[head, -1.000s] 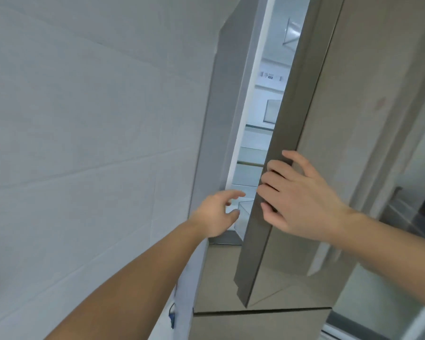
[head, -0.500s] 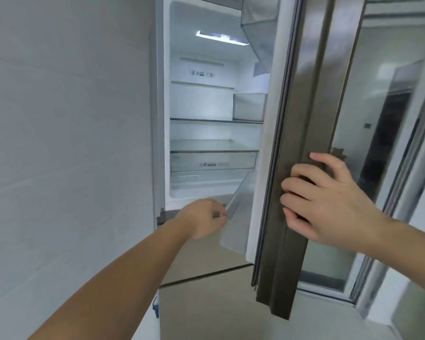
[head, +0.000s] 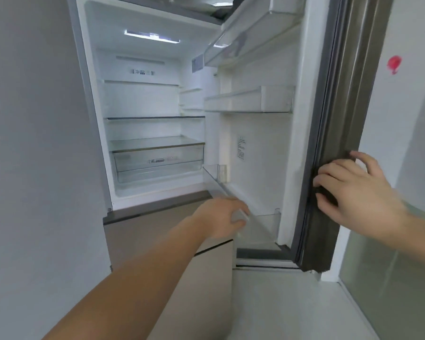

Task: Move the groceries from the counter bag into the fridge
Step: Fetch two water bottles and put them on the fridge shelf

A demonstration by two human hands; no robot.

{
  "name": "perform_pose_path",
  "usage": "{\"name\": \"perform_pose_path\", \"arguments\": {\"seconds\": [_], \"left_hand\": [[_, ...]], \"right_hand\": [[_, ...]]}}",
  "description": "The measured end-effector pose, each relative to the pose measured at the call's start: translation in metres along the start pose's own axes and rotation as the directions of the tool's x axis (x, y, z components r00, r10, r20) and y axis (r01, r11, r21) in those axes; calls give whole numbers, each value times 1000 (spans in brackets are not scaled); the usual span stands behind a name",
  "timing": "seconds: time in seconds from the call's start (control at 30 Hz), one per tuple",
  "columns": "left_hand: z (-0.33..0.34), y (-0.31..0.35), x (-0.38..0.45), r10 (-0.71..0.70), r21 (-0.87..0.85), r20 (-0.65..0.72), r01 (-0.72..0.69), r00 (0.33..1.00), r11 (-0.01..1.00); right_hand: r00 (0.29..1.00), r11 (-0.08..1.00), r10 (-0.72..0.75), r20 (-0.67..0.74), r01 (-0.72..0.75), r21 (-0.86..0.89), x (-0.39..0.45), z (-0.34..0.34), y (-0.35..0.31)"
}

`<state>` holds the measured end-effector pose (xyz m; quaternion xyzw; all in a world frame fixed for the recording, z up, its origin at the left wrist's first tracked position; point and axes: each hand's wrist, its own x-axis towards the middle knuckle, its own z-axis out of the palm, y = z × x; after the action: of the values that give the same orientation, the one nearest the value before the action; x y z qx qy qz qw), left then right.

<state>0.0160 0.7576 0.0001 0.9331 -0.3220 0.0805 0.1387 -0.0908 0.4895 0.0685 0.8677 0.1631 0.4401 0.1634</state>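
Note:
The fridge (head: pixel 142 99) stands open in front of me, lit inside, its glass shelves and clear drawer (head: pixel 157 163) bare. Its door (head: pixel 268 143) is swung out to the right, showing clear door bins. My right hand (head: pixel 353 190) grips the door's dark outer edge with curled fingers. My left hand (head: pixel 223 219) rests on the rim of the lowest door bin (head: pixel 260 227), fingers wrapped over it. No groceries or counter bag are in view.
A plain grey wall (head: pixel 35 143) fills the left side, tight against the fridge. Below the open compartment are closed grey lower doors (head: pixel 157 231). A glass panel (head: pixel 390 278) and a white wall with a red sticker (head: pixel 394 63) lie to the right.
The fridge door has swung from barely ajar to wide open, moving right with my right hand on its edge. My left hand went from the gap to the lowest door bin's rim.

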Motion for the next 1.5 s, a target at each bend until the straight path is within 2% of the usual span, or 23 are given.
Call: {"name": "perform_pose_path", "arguments": {"seconds": [0.13, 0.23, 0.37, 0.5, 0.6, 0.7, 0.9, 1.07, 1.27, 1.4, 1.5], "left_hand": [[17, 26, 33, 48, 6, 22, -48, 999, 999], [26, 35, 63, 71, 0, 26, -71, 997, 997], [37, 32, 107, 81, -1, 37, -81, 996, 997], [40, 15, 153, 93, 49, -6, -93, 996, 994], [37, -2, 192, 93, 72, -29, -91, 995, 993], [36, -12, 230, 145, 98, -10, -143, 989, 985], [47, -10, 287, 265, 82, -13, -263, 964, 961], [60, -1, 320, 289, 95, -31, -285, 957, 954], [72, 11, 346, 209, 70, -32, -206, 977, 976], [69, 14, 350, 213, 88, 3, -213, 977, 973], [66, 15, 349, 203, 87, 18, -204, 979, 975]], "right_hand": [[979, 977, 53, 195, -92, 194, -15, 20, -15], [934, 951, 83, 348, -179, 254, -13, 43, -24], [860, 946, 144, 490, -265, 188, -1, 82, -16], [771, 947, 236, 592, -320, 40, 9, 123, 6], [727, 929, 320, 607, -365, -52, 20, 152, 28], [714, 919, 360, 601, -382, -97, 27, 178, 51], [691, 885, 428, 582, -453, -112, 29, 220, 99], [671, 830, 487, 558, -555, -57, 26, 260, 136], [708, 824, 455, 539, -564, 45, 30, 294, 172], [755, 861, 386, 530, -501, 87, 24, 296, 178], [754, 861, 372, 542, -498, 103, 22, 294, 179]]}}
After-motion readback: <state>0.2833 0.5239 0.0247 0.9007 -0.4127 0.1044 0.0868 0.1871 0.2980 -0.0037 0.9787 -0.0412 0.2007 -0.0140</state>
